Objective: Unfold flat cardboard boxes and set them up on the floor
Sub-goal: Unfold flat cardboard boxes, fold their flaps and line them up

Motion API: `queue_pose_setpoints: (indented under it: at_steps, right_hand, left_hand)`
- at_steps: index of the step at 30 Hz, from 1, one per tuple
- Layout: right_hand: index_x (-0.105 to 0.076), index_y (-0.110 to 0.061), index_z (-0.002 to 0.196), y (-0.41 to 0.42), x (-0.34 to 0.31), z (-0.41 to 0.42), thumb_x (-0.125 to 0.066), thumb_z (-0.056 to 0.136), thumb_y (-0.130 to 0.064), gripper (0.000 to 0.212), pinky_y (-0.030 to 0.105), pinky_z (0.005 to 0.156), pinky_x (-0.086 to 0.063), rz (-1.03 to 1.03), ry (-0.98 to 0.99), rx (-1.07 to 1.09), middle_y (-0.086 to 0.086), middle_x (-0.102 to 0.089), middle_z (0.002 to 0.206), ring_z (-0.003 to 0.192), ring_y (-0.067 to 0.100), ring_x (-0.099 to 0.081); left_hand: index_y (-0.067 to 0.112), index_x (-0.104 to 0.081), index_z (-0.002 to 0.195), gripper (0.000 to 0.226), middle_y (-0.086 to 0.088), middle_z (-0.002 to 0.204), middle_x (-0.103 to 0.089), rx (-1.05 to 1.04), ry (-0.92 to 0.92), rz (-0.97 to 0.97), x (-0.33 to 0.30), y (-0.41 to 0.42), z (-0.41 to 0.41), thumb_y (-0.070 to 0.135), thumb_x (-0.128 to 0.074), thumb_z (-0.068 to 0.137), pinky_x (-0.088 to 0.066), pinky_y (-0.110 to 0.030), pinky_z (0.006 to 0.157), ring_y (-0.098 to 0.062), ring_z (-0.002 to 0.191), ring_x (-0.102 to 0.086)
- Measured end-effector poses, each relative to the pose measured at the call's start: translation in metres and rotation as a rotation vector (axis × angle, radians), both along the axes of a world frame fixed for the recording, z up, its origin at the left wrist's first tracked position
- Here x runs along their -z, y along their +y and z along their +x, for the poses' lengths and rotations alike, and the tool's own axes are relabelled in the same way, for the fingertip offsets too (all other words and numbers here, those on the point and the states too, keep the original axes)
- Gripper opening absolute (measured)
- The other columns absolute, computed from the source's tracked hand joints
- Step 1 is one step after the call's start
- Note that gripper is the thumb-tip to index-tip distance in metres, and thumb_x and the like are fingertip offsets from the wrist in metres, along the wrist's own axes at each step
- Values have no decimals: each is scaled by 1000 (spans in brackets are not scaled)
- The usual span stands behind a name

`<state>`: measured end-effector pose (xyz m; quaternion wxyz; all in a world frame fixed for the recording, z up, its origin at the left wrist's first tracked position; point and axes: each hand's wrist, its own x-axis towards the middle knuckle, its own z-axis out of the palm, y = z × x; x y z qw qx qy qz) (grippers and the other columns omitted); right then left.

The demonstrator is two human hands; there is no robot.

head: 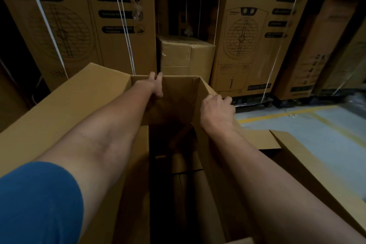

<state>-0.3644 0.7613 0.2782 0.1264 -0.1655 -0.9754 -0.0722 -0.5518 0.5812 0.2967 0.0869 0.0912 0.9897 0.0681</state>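
Right now I am reaching both arms into the tall cardboard box [174, 105], which is standing open-topped in front of me with its mouth facing up and its inside dark. My left hand [155, 85] is gripping the far wall's top edge, fingers hooked over the rim and thumb inside. My right hand [216, 108] is curling over the right wall's top edge near the far corner, knuckles up, fingers wrapped over the outside. A wide flap [69, 105] is splaying out to the left and another flap [293, 144] is lying open on the right, over the grey floor [316, 125] with its yellow lines.

I am judging this box to be light but bulky: corrugated board, stiff along its panels and weak at the scored folds, so it is likely to skew or fold back flat if I am pulling on one wall only. Holding two adjoining rims near a corner seems the soundest grip, since the edges are firmer there. Behind it, strapped printed cartons [79, 16] and a small taped carton [188, 55] are standing close against the far side.
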Motion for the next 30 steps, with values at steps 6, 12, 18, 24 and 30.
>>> queue_pose_setpoints:
  at_steps: [6,12,18,24,30]
  right_hand:
    - [-47,0,143,1,-4,14,-59,100,-13,47,40,78,-46,-61,-1,-52,16,-58,131,122,35,-50]
    - [-52,-1,138,10,-17,48,-66,97,-9,45,36,89,-51,-278,-60,-101,16,-60,128,117,32,-60]
    - [-50,-4,138,13,-13,127,-66,97,-8,45,39,95,-57,-487,-97,-39,16,-58,128,117,32,-62]
    - [-52,-8,134,8,-15,193,-73,91,-15,48,48,93,-60,-650,-119,71,14,-61,120,109,33,-64]
    - [-58,-11,121,2,-22,237,-74,89,-14,36,50,85,-63,-674,-102,150,11,-60,102,97,32,-66]
  left_hand:
    - [33,14,166,100,4,171,29,-2,-46,-139,-9,-25,37,26,-62,101,-21,-62,126,-43,159,-2]
    - [23,1,169,93,-3,175,15,31,65,-166,-18,-51,120,28,-62,101,-14,-56,129,-40,160,-3]
    - [20,-17,165,82,-12,175,-1,-48,182,-173,-7,-87,229,23,-62,97,-17,-61,127,-40,158,-13]
    - [15,-23,160,83,-19,162,-27,-275,130,-34,-1,-109,320,19,-69,90,-30,-56,121,-43,148,-29]
    - [28,-17,156,90,-19,151,-30,-421,-26,1,-1,-109,380,24,-72,85,-45,-67,105,-49,135,-38]
